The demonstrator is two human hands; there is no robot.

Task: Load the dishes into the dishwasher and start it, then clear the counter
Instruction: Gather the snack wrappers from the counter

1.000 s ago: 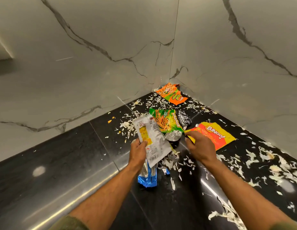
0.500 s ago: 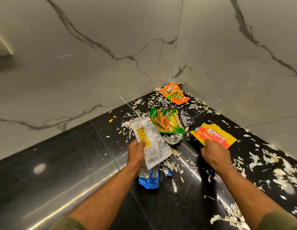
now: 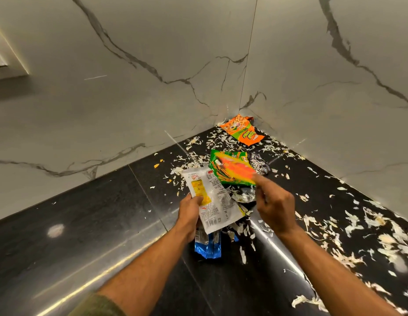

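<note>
**Wrappers in hand over a littered counter corner**

Your left hand (image 3: 191, 214) reaches in from the lower middle, forearm stretched forward, with its thumb and fingers curled round a white wrapper (image 3: 211, 201) held face up above the black counter (image 3: 89, 226). A blue wrapper (image 3: 208, 245) hangs below that same hand; whether the hand grips it too is hard to tell. The white wrapper bears a yellow panel, fine print and a barcode, none of it readable.

Your right hand (image 3: 274, 207) comes in from the lower right, knuckles up, index finger stretched toward the left hand. At its fingertips is a blurred red and yellow wrapper (image 3: 238, 168), seemingly pinched; the blur hides the grip. The two hands sit near each other, not touching.

Behind the blurred one lies a green wrapper (image 3: 223, 173) with orange sticks pictured, and beside it a black wrapper (image 3: 258, 165) with white lettering too smeared to read. An orange wrapper (image 3: 242, 131) sits in the corner where the marble walls (image 3: 130, 99) meet, printed "50" in green. Pale shreds (image 3: 367, 224) are scattered across the counter.
</note>
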